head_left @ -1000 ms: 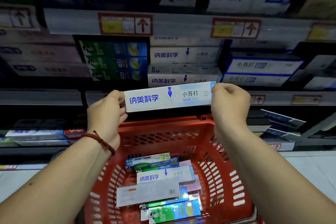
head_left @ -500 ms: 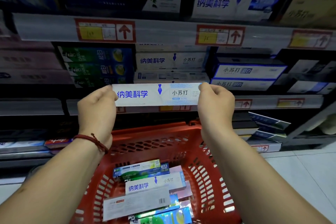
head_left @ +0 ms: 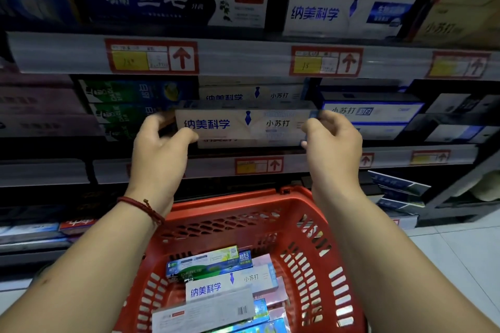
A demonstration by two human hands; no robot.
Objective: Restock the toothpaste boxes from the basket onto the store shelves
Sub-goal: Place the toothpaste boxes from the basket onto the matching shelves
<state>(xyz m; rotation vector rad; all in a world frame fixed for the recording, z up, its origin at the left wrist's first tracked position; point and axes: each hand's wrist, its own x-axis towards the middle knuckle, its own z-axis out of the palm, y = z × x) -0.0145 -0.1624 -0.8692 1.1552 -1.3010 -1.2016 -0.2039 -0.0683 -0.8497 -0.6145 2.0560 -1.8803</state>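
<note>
Nearest: red basket (head_left: 338,265) below the forearms, with several boxes loose in it. I can see a green-and-blue box (head_left: 208,262), a white box with blue print (head_left: 213,289) and a barcode box (head_left: 205,313) lying over it. The frame edge cuts off the pile's near end, so count unknown.

Mid: toothpaste box (head_left: 243,123) held level, long face to camera, at the mouth of the middle shelf. Left hand (head_left: 159,154) pinches its left end, right hand (head_left: 332,149) pinches its right end. Both hands are grasping it, neither is free.

Handling, my read:
- Long thin carton, light, stiff lengthwise, but the walls would dent easily.
- The end flaps are the weak spot.
- An end pinch suits steering it in flat. One-handed, wrap the middle across the narrow faces.
- The print looks glossy, so it could slip under a light pinch.

Far: matching white boxes (head_left: 251,93) stacked right behind it, green boxes (head_left: 135,92) to their left, blue-edged boxes (head_left: 370,111) to the right. Price rail (head_left: 211,171) runs below.

Can't tell:
- The held box and fingertips are blurred, so no call on whether it rests on the stack or hangs just in front.
- Stack depth and free room behind are hidden.
- Price figures are unreadable.
- Stock at far left is a dark smear.
</note>
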